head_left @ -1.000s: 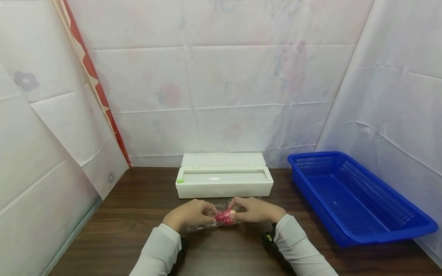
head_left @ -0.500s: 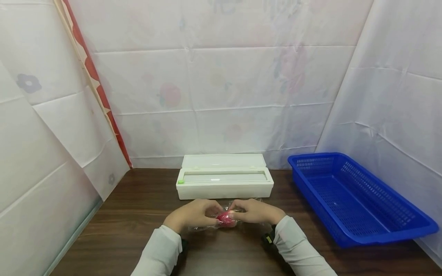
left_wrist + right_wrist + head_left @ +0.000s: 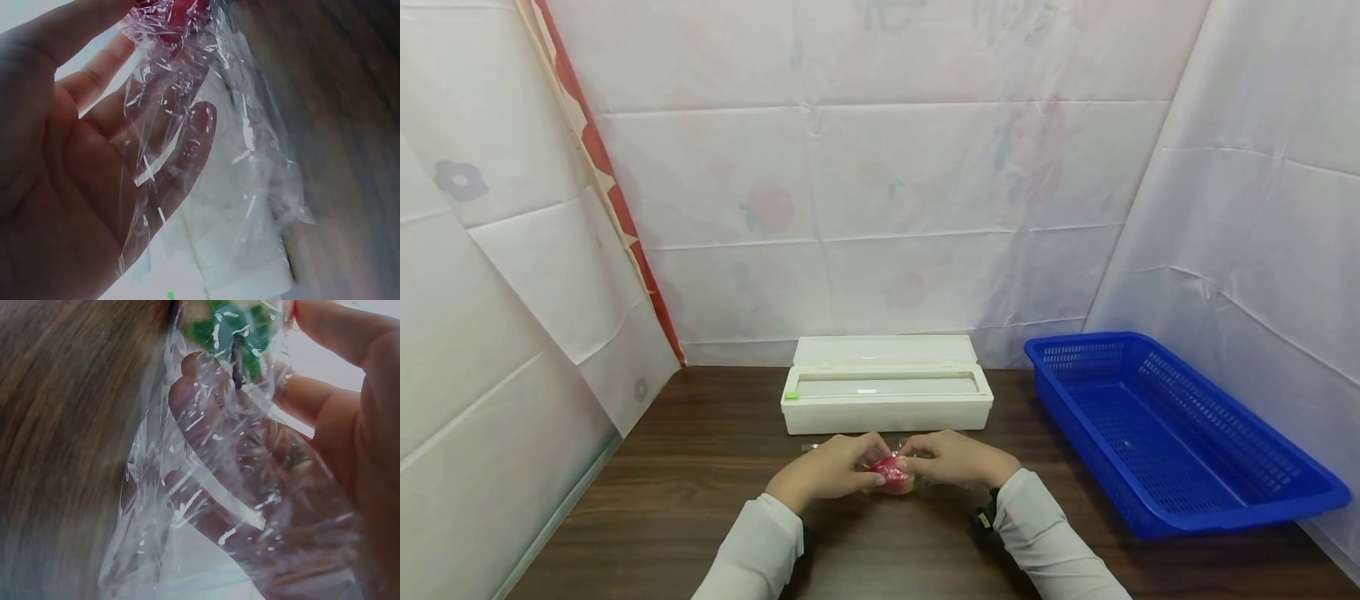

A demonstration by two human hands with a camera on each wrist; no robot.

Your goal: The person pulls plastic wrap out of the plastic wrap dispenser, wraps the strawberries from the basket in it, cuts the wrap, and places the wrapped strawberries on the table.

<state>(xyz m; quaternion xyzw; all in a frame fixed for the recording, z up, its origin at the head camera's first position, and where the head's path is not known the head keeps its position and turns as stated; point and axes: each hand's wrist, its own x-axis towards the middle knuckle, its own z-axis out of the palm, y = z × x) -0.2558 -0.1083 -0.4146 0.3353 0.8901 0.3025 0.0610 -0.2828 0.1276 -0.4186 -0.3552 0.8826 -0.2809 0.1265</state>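
Note:
A small red fruit [image 3: 892, 477], pale toward its right end, is wrapped in clear cling film just in front of the white box. My left hand [image 3: 829, 473] pinches its left side between thumb and fingers. From the other side, my right hand [image 3: 958, 460] holds the leafy end. Green leaves [image 3: 253, 331] and a dark stem [image 3: 237, 365] show through the film in the right wrist view. Loose cling film [image 3: 253, 144] trails from the fruit across my left palm, and more crinkled film [image 3: 140, 506] hangs over the right fingers.
Behind the hands stands a long white box [image 3: 887, 417], its lid [image 3: 883, 350] raised at the back and a green tab [image 3: 792, 396] at its left. A blue plastic basket [image 3: 1075, 425] sits to the right on the brown wooden table [image 3: 662, 500]. White sheets [image 3: 880, 183] enclose the table.
My left hand has moved slightly right, closer in around the fruit. More of the fruit's red side now shows, and the film left of it has been drawn in. The right hand stays about in place.

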